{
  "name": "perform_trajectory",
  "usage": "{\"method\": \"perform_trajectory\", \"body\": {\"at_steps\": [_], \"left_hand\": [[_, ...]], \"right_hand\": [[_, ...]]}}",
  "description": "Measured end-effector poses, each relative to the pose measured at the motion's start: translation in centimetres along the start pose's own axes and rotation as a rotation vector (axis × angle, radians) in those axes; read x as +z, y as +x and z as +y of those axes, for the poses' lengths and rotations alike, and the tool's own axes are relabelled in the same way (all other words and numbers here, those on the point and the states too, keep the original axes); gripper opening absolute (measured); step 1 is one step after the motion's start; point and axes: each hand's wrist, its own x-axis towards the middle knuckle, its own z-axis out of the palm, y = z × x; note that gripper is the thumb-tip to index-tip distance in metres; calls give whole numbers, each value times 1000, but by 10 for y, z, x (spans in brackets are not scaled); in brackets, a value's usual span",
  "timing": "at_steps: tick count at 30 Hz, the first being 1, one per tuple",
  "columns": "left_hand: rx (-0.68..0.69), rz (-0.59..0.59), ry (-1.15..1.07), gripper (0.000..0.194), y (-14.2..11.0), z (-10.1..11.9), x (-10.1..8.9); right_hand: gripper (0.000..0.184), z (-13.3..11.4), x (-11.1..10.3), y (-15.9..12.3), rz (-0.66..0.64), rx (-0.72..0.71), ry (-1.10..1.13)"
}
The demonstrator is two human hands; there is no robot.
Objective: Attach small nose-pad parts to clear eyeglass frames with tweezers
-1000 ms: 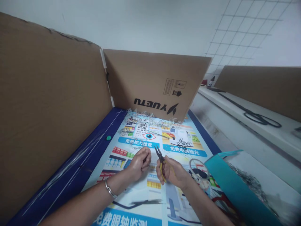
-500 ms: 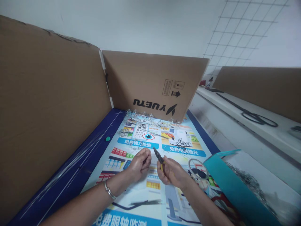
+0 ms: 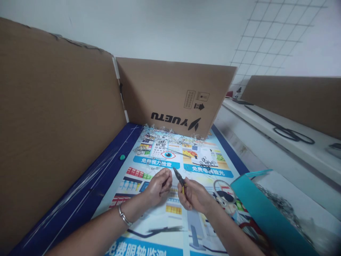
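My right hand [image 3: 194, 193] is wrapped round the yellow handles of a pair of pliers [image 3: 179, 175]. Their dark, narrow jaws point up and to the left, towards my left hand [image 3: 160, 185]. That hand is closed, thumb and fingers pressed together; what it holds, if anything, is too small to make out. A small gap lies between the jaw tips and its fingers. Both hands are over a printed poster [image 3: 157, 209] covering the table. On it, just beyond the right hand, lies a cluster of black rings [image 3: 207, 164].
Clear tangled pieces [image 3: 151, 133] lie along the poster's far end. Cardboard panels [image 3: 165, 89] stand at the back and left. A teal box [image 3: 266, 206] of metal pieces [image 3: 282, 206] is at right. Thin dark strands [image 3: 166, 229] lie in front. Scissors [image 3: 293, 136] rest on a white ledge.
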Motion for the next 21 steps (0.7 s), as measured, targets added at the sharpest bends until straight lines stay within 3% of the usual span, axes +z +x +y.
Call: {"method": "perform_trajectory", "body": {"at_steps": [5, 16, 21], "left_hand": [[-4, -21, -12, 25, -1, 1, 1], [-18, -28, -1, 26, -2, 1, 3], [-19, -17, 32, 26, -2, 2, 3]], "right_hand": [[42, -1, 4, -2, 38, 38, 3], [42, -1, 6, -1, 3, -42, -29], [39, -3, 8, -2, 57, -60, -50]]}}
